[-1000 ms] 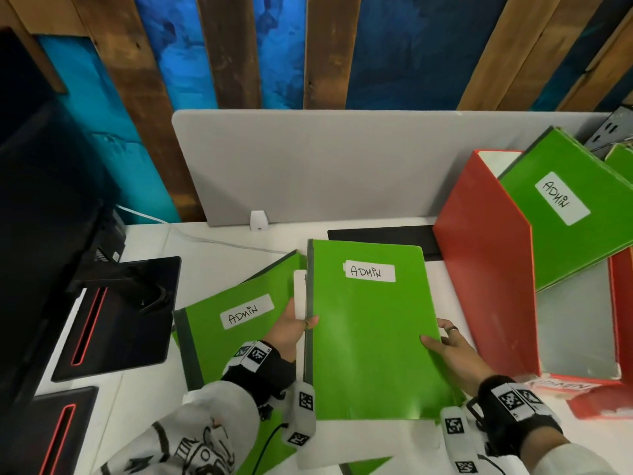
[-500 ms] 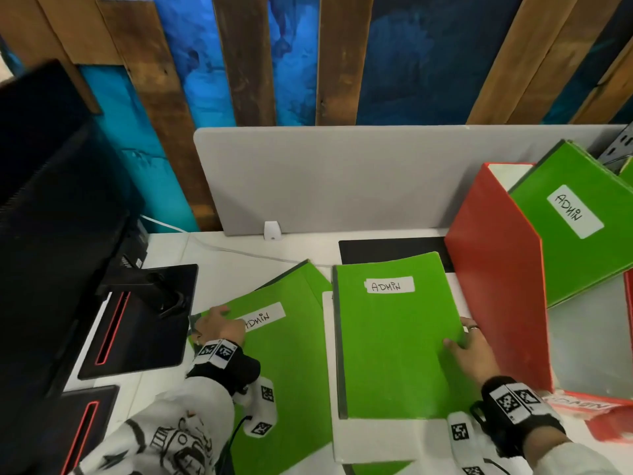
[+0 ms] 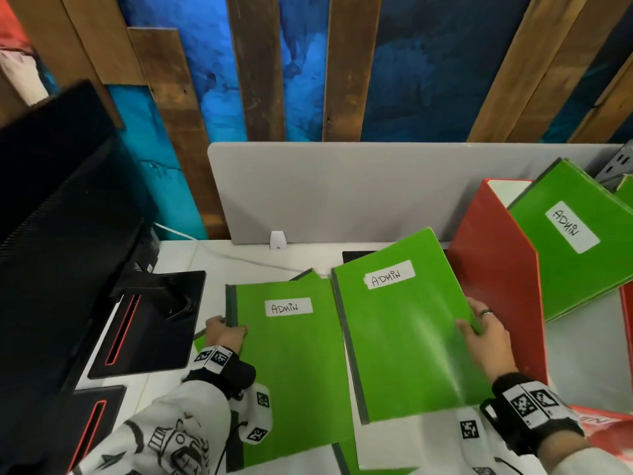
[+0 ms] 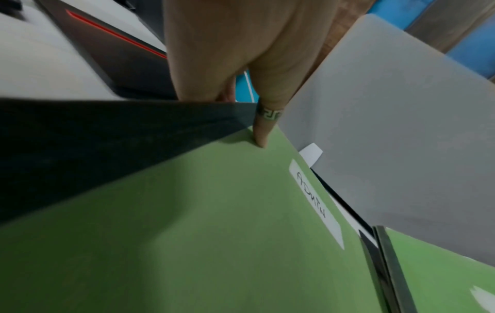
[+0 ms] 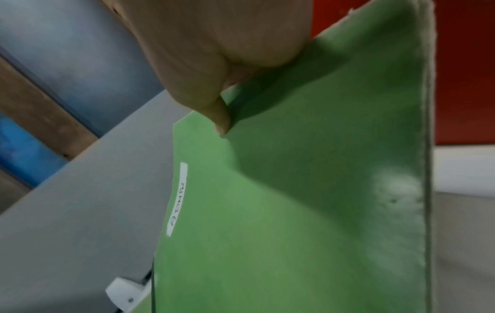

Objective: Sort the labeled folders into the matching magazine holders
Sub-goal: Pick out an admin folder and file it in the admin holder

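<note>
Now my right hand [image 3: 486, 341] has lifted the right ADMIN folder [image 3: 407, 330] by its edge, pinched; left hand [image 3: 224, 334] now grips the left ADMIN folder [image 3: 291, 365] on bench [image 3: 178, 255], near red holder [image 3: 496, 286].

Bare white tabletop [image 3: 178, 265] remains open at the rear edge between the black monitor base [image 3: 150, 323] on the left and the red magazine holder [image 3: 496, 303] at the right edge, with the grey divider panel [image 3: 342, 190] closing off the back.
</note>
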Action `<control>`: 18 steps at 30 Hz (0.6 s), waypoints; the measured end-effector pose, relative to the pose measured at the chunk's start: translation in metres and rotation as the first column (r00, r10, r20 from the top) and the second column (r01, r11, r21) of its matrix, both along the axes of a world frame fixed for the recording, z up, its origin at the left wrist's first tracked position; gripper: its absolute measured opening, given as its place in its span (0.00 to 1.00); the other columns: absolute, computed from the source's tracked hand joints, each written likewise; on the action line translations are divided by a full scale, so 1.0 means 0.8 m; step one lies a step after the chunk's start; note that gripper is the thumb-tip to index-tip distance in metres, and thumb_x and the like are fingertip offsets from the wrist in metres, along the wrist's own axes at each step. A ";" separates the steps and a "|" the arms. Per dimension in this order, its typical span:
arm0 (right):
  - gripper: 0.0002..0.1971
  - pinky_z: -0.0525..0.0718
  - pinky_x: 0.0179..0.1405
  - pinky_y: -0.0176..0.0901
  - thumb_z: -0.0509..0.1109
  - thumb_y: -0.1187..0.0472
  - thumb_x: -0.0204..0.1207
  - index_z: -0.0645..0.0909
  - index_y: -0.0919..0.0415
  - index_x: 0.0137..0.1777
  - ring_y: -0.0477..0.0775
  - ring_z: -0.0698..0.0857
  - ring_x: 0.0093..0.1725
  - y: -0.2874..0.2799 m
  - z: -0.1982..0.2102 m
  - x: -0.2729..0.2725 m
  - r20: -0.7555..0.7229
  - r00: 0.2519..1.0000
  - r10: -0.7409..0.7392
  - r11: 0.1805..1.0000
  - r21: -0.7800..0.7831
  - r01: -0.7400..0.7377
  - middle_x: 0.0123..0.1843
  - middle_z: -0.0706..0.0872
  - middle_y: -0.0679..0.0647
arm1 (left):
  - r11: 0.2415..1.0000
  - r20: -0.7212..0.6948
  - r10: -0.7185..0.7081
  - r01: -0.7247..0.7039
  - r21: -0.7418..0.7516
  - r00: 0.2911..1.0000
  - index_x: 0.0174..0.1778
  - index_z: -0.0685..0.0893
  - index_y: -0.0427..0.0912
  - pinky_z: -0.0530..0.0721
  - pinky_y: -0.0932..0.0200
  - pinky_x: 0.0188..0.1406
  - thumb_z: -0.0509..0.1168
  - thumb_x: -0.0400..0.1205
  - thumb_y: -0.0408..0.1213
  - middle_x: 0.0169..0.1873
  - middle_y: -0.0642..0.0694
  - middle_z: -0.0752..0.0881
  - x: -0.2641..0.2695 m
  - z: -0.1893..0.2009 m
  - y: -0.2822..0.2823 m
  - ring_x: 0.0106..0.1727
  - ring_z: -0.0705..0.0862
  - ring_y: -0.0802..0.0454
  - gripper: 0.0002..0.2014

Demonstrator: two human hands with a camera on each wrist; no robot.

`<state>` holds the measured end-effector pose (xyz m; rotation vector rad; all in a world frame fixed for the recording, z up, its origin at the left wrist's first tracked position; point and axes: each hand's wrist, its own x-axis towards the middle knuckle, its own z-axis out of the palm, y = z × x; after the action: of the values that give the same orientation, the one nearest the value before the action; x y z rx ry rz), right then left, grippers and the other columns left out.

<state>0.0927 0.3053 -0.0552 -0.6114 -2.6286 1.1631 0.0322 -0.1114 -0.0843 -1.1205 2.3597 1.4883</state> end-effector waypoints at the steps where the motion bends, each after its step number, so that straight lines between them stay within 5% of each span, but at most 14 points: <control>1: 0.23 0.78 0.54 0.34 0.68 0.71 0.76 0.75 0.61 0.71 0.61 0.83 0.63 0.000 0.007 -0.001 -0.029 0.999 0.017 0.998 -0.057 -0.019 0.62 0.86 0.63 | 0.998 -0.003 -0.070 0.070 0.010 0.998 0.68 0.75 0.27 0.77 0.47 0.62 0.69 0.77 0.29 0.62 0.28 0.82 -0.001 0.001 0.003 0.59 0.81 0.34 0.23; 3: 0.21 0.77 0.59 0.28 0.66 0.73 0.77 0.74 0.64 0.69 0.58 0.80 0.67 -0.003 0.020 -0.001 -0.076 0.996 0.043 0.973 -0.222 -0.059 0.65 0.83 0.64 | 0.986 -0.077 -0.158 0.162 0.049 0.984 0.63 0.79 0.24 0.77 0.47 0.63 0.63 0.82 0.31 0.61 0.27 0.82 -0.005 0.008 0.011 0.59 0.81 0.34 0.16; 5: 0.20 0.78 0.66 0.42 0.65 0.74 0.77 0.73 0.62 0.68 0.57 0.81 0.66 -0.009 0.037 0.000 -0.122 0.991 0.048 0.931 -0.354 -0.089 0.65 0.83 0.64 | 0.974 -0.208 -0.154 0.184 0.131 0.966 0.60 0.79 0.22 0.74 0.47 0.65 0.59 0.84 0.32 0.61 0.25 0.81 -0.012 0.027 0.021 0.66 0.78 0.32 0.15; 6: 0.19 0.81 0.62 0.40 0.65 0.73 0.78 0.73 0.59 0.67 0.53 0.84 0.62 -0.014 0.048 0.001 -0.151 0.987 0.047 0.915 -0.391 -0.103 0.62 0.85 0.62 | 0.966 -0.273 -0.147 0.198 0.168 0.951 0.54 0.81 0.25 0.75 0.47 0.63 0.58 0.85 0.32 0.55 0.27 0.83 -0.018 0.037 0.024 0.65 0.78 0.32 0.13; 9: 0.18 0.85 0.43 0.28 0.64 0.72 0.78 0.74 0.48 0.59 0.38 0.88 0.46 -0.027 0.079 -0.001 -0.262 0.965 0.030 0.864 -0.478 -0.157 0.46 0.91 0.46 | 0.925 -0.415 -0.146 0.273 0.265 0.898 0.42 0.83 0.40 0.78 0.47 0.59 0.56 0.86 0.37 0.46 0.36 0.86 -0.037 0.080 0.029 0.55 0.83 0.39 0.12; 13: 0.18 0.85 0.44 0.42 0.64 0.69 0.79 0.73 0.40 0.54 0.39 0.89 0.40 -0.039 0.113 -0.015 -0.378 0.926 -0.003 0.808 -0.546 -0.220 0.40 0.92 0.40 | 0.870 -0.558 -0.134 0.367 0.329 0.819 0.42 0.83 0.46 0.83 0.59 0.42 0.54 0.87 0.38 0.37 0.46 0.88 -0.058 0.145 0.024 0.37 0.86 0.53 0.13; 16: 0.17 0.85 0.52 0.51 0.72 0.53 0.68 0.73 0.40 0.55 0.44 0.90 0.46 -0.053 0.130 -0.027 -0.432 0.902 -0.010 0.756 -0.594 -0.276 0.44 0.92 0.44 | 0.839 -0.622 -0.127 0.418 0.349 0.773 0.47 0.84 0.45 0.80 0.47 0.57 0.55 0.86 0.40 0.49 0.37 0.86 -0.068 0.177 0.018 0.49 0.84 0.44 0.12; 18: 0.18 0.84 0.56 0.55 0.72 0.52 0.68 0.73 0.41 0.56 0.51 0.89 0.50 -0.067 0.136 -0.037 -0.444 0.896 -0.020 0.745 -0.604 -0.283 0.45 0.92 0.46 | 0.820 -0.633 -0.099 0.424 0.385 0.768 0.50 0.84 0.46 0.79 0.44 0.62 0.55 0.86 0.42 0.55 0.37 0.85 -0.069 0.189 0.018 0.55 0.83 0.42 0.12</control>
<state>0.0633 0.2520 0.0533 -0.2080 -1.8725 2.0335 -0.0227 -0.0968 0.0673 -0.1643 2.0620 2.3943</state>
